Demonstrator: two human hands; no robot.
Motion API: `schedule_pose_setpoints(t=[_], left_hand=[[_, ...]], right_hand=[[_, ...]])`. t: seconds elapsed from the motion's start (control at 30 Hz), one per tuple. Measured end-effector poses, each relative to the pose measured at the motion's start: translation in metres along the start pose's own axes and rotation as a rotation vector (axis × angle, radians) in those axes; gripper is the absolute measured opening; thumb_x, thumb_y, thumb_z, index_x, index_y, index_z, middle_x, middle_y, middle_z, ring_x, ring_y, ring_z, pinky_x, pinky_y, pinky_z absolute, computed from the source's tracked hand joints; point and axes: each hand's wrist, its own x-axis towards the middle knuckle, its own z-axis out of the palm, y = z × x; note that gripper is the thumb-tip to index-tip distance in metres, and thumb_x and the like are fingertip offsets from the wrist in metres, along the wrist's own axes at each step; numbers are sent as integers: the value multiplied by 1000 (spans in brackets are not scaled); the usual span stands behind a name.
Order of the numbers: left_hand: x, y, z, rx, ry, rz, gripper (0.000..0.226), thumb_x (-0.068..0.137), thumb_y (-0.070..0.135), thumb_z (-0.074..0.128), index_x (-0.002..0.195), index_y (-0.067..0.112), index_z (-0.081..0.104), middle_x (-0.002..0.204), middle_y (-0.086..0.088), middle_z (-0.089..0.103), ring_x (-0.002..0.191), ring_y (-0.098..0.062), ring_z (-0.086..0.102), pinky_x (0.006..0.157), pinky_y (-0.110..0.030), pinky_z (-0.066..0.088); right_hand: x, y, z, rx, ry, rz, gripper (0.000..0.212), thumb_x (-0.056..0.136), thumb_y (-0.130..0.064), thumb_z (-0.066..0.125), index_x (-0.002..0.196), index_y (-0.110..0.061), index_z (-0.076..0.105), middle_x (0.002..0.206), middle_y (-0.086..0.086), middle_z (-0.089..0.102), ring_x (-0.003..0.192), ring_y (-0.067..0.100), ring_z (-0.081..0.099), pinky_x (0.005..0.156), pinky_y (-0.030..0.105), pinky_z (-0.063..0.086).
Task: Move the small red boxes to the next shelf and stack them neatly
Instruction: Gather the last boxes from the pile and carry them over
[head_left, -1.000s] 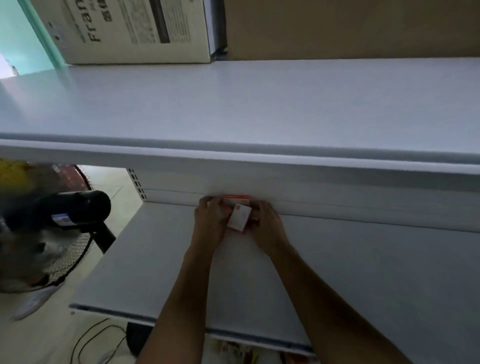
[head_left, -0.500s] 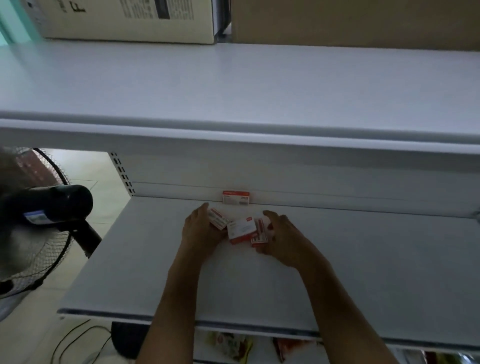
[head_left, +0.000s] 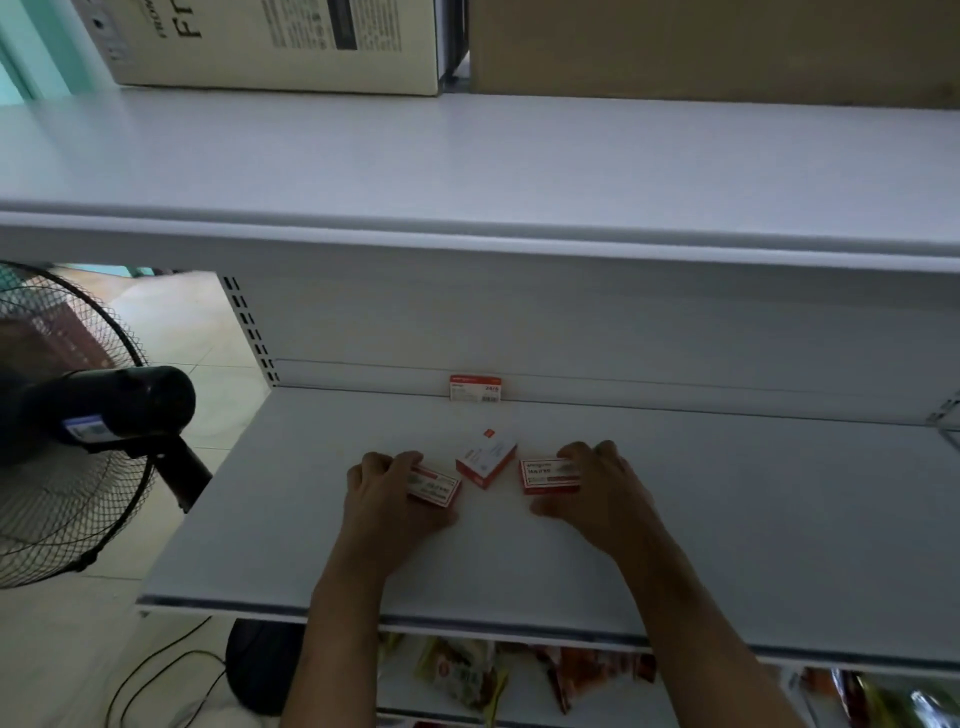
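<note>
Left hand (head_left: 387, 499) gripping a red box (head_left: 435, 486); right hand (head_left: 597, 486) gripping another box (head_left: 548, 475). Third box (head_left: 485, 460) loose between them, tilted. Fourth box (head_left: 475, 388) upright at the back wall. All on the middle shelf (head_left: 727, 519).

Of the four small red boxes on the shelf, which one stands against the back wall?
The small red and white box standing upright at the rear, apart from both hands; the other three lie nearer the shelf's front.
</note>
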Motion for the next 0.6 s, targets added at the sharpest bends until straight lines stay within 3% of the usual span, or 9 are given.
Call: schedule_pose_setpoints(t=[0.13, 0.27, 0.37, 0.4, 0.5, 0.6], left_hand=[[-13, -2, -8, 74, 27, 62, 54, 72, 41, 76, 118, 21, 58, 112, -4, 48, 110, -25, 41, 82, -25, 30], [-23, 1, -10, 13, 29, 84, 40, 74, 41, 75, 104, 20, 61, 98, 5, 52, 93, -16, 46, 72, -24, 33], [-32, 14, -9, -178, -2, 81, 28, 79, 37, 71, 100, 22, 61, 94, 9, 61, 87, -11, 58, 63, -16, 38], [-34, 19, -8, -207, 0, 94, 27, 81, 38, 70, 102, 23, 61, 95, 9, 62, 86, -9, 58, 62, -13, 37], [-38, 37, 0, -235, 15, 147, 33, 81, 41, 69, 108, 23, 63, 100, 9, 61, 83, -3, 54, 62, -8, 37], [-42, 65, 9, -314, -16, 189, 29, 79, 36, 71, 103, 22, 62, 96, 10, 62, 80, 2, 56, 62, -5, 41]], right_hand=[[-15, 12, -2, 78, 49, -39, 48, 76, -40, 73, 119, -23, 58, 109, 4, 51, 103, 25, 56, 85, 36, 48], [-29, 13, -9, 156, 84, -82, 40, 81, -31, 71, 117, -16, 64, 111, 9, 56, 104, 24, 55, 88, 34, 47], [-37, 19, -17, 284, 84, -38, 35, 83, -28, 70, 116, -16, 65, 111, 3, 63, 92, 12, 57, 70, 9, 42], [-39, 22, -20, 325, 73, -20, 34, 84, -30, 69, 116, -18, 65, 110, 0, 65, 87, 7, 58, 66, 7, 41], [-49, 34, -32, 442, 86, 39, 35, 84, -34, 68, 117, -21, 64, 103, -8, 67, 84, -2, 60, 65, 10, 44], [-61, 50, -48, 472, 148, 93, 34, 85, -32, 68, 116, -21, 64, 101, -9, 65, 85, 0, 61, 68, 15, 46]])
